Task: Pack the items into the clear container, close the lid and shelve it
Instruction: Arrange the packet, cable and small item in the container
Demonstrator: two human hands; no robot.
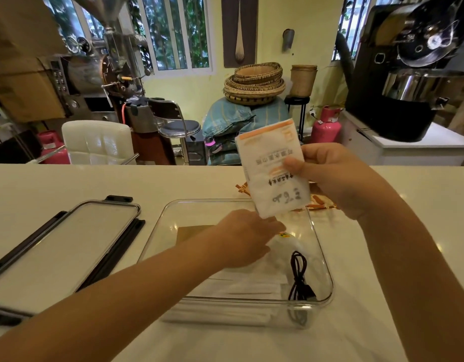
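The clear container [170,212] stands open on the white counter in front of me. Inside it lie white wrapped packets [246,283], a brown card [191,232] and a coiled black cable [300,278]. My right hand [338,178] grips a white tissue packet [272,165] with an orange stripe, held upright above the container's far edge. My left hand [244,236] reaches into the container, palm down over the packets, its fingertips near the tissue packet's lower corner. The lid [55,252], clear with black clasps, lies flat to the container's left.
Orange-patterned wrappers [319,201] lie on the counter behind the container. Beyond the counter are a white chair [97,142], a bar stool [178,129], stacked woven baskets [254,84], pink gas cylinders [326,126] and roasting machines at both sides.
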